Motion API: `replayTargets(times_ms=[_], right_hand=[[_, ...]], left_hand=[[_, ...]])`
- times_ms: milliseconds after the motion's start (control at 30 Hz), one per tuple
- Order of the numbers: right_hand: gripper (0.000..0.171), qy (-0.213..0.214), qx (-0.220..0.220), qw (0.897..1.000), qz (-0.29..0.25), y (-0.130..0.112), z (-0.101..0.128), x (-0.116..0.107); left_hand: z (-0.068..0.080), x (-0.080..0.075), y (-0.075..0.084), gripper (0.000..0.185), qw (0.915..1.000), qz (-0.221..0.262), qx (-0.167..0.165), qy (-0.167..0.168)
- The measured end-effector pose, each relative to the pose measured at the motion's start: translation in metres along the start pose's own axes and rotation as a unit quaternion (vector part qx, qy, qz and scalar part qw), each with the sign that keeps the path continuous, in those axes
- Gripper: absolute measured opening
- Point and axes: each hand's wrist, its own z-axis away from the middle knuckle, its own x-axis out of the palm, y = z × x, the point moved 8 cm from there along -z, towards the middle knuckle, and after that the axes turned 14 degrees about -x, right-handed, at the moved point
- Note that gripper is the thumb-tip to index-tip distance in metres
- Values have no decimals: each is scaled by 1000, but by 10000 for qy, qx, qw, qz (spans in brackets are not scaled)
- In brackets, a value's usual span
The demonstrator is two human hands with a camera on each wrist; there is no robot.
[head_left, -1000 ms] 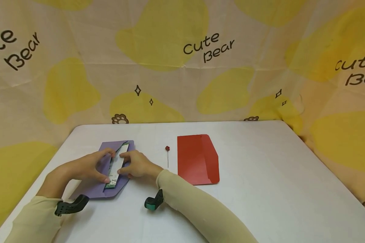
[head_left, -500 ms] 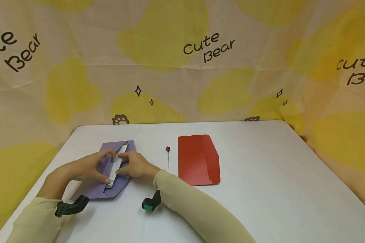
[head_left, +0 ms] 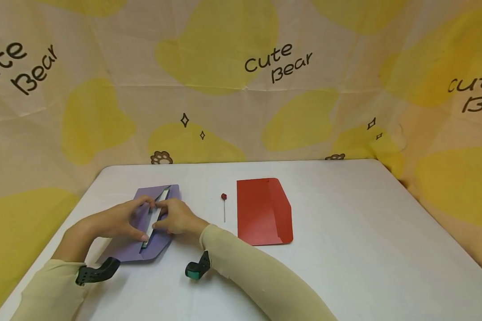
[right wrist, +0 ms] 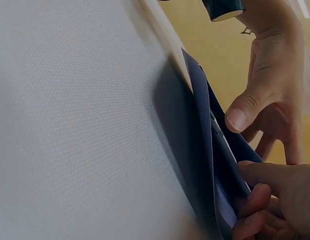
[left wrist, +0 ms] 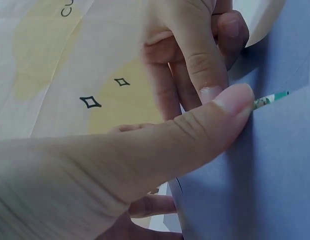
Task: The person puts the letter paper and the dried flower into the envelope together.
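Note:
A purple envelope (head_left: pixel 154 250) lies on the left part of the table, its mouth gaping. Inside that mouth sits a card (head_left: pixel 155 216), mostly covered; a narrow white strip with green at its ends shows. My left hand (head_left: pixel 118 220) holds the envelope along its opening, thumb at the near end and fingers farther up. The left thumb (left wrist: pixel 210 115) covers part of the card in the left wrist view. From the right, my right hand (head_left: pixel 179 217) pinches the card's exposed edge between thumb and index finger; its other fingers lie by the envelope flap.
A red envelope (head_left: pixel 257 211) rests right of the middle with its flap side to the right. Between the envelopes lies a thin stick with a red flower-shaped head (head_left: pixel 223 196). A patterned cloth (head_left: pixel 217 80) hangs behind the white table (head_left: pixel 345 249).
The right hand has moved slightly left with the card, and less of the card shows outside the envelope. The left hand stays nearly in place.

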Motion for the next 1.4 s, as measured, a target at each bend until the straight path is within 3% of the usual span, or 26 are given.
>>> replayTargets(times_ms=[400,667,1100,1400], right_hand=[[57,141,-53,9995,-266,-2,-3,1],[55,487,99,9973,-546,3,0,-1],[56,585,146,9977,-296,4,-3,3],[59,707,162,9974,-8,7,-5,6]], left_hand=[[2,-2,4,80,10000,-13,62,49],[0,0,1,79,10000,-51,-17,39],[0,-2,0,79,9999,-85,7,84],[2,-1,5,78,9994,23,301,178]])
